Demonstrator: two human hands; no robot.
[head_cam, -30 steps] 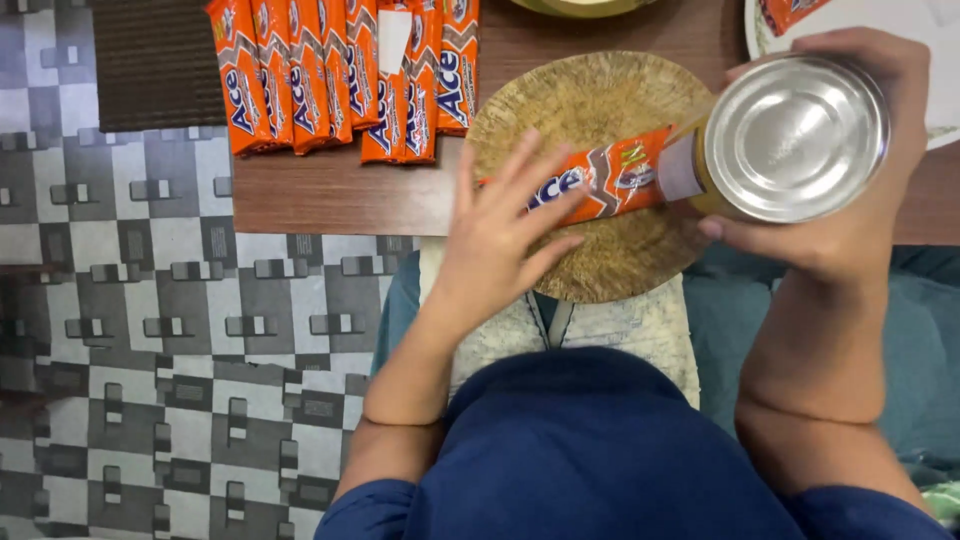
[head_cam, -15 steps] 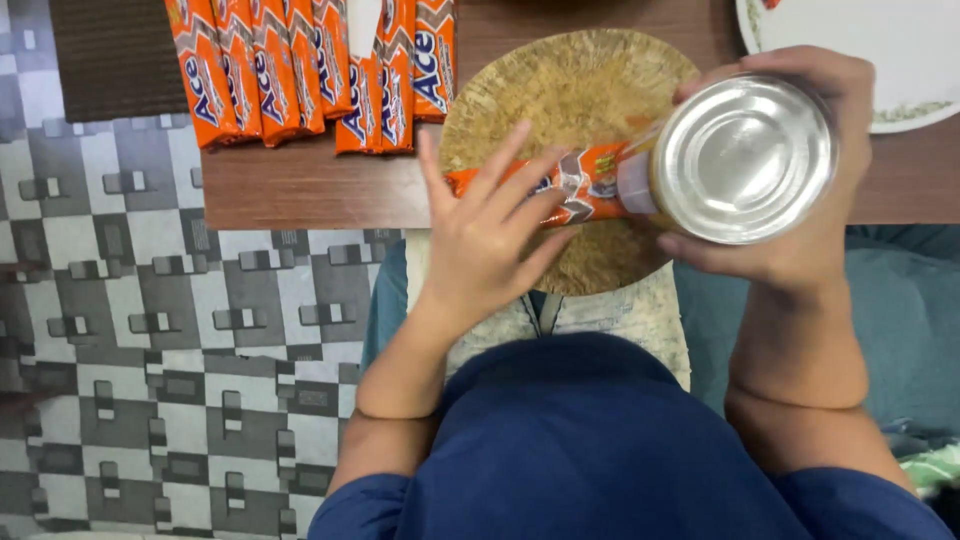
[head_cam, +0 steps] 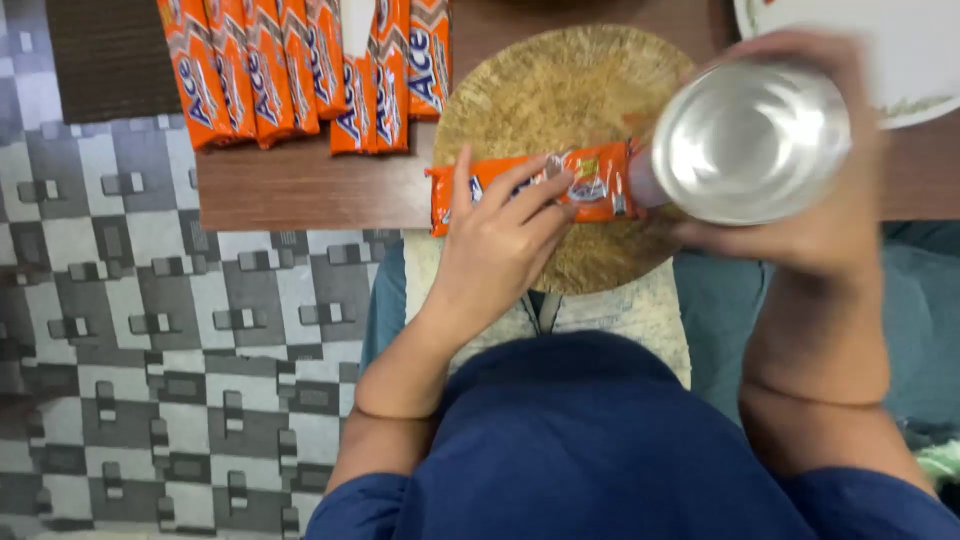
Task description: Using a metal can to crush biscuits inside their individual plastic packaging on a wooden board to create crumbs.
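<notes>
steel cup (head_cam: pixel 750 140) raised in right hand (head_cam: pixel 810 225).

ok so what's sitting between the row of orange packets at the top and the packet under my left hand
In the head view, only bare brown table lies between the packet row and the single packet under the left hand; the round woven mat sits just beside that gap.

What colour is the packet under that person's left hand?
Orange, with blue and white markings. The packet lies across a round woven mat, best seen in the head view.

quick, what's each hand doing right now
Left hand: open, fingers pressing the orange packet.
Right hand: closed around the steel tumbler.
</notes>
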